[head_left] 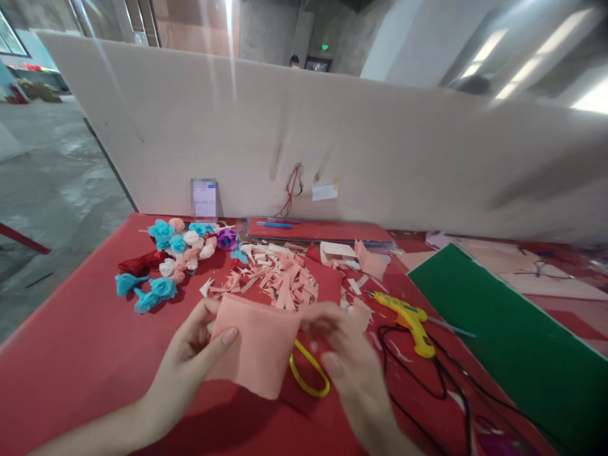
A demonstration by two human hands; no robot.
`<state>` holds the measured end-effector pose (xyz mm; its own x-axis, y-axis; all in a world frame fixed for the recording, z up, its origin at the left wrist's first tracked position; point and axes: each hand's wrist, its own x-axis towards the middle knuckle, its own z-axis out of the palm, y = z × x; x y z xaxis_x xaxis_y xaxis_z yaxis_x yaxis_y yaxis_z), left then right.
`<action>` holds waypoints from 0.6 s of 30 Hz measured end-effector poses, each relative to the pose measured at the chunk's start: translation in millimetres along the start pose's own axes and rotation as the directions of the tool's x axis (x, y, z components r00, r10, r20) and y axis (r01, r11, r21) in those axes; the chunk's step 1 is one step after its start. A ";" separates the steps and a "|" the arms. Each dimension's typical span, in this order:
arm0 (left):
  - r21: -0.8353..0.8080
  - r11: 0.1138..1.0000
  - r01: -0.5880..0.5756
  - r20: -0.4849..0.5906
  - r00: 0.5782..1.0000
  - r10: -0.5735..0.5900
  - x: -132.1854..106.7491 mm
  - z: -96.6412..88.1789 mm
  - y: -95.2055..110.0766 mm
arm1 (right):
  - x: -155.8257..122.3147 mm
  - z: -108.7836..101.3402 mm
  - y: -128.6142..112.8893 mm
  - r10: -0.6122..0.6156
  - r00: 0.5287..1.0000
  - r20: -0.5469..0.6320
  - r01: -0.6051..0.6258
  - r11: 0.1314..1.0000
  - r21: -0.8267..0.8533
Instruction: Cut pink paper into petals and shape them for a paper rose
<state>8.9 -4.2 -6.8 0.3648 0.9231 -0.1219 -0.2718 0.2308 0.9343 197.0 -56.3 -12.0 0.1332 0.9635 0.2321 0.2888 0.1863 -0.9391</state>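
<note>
My left hand (199, 348) pinches a folded piece of pink crepe paper (259, 345) by its left side, thumb on the near face. At the paper's upper right corner is my right hand (344, 354), its fingers smeared by motion, so I cannot tell whether they grip the edge. Below and between the hands lies a yellow loop handle (325, 387), perhaps of scissors; the rest is hidden behind the paper. Behind the paper, a heap of pink paper scraps (285, 278) covers the red tabletop (85, 354).
Blue, pink, white, red and purple paper flowers (164, 288) lie at the left. A yellow glue gun (408, 320) with a black cord rests on the right, beside a green board (513, 335). A phone (204, 201) leans on the white partition (403, 158); a blue pen (278, 225) lies near it.
</note>
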 end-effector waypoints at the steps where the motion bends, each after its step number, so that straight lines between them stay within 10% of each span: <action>1: 0.005 1.000 -0.018 0.015 1.000 0.018 1.0 -0.5 -2.0 | 1.1 7.6 -1.0 0.056 0.997 0.042 -0.059 0.996 0.060; 5: 0.052 0.998 -0.032 0.068 0.997 0.028 4.1 -0.8 -8.4 | 9.2 26.0 1.0 0.257 0.949 0.182 -0.289 0.941 0.174; 18: 0.364 0.929 -0.065 0.137 0.990 0.016 18.8 -0.6 -4.1 | 20.0 5.8 -8.1 0.293 0.953 0.076 -0.299 0.950 0.088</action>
<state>16.3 12.4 -13.1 0.4787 0.8759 -0.0599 0.0478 0.0422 0.9980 191.8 -37.5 -1.2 0.1393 0.9876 -0.0727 0.1507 -0.0938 -0.9841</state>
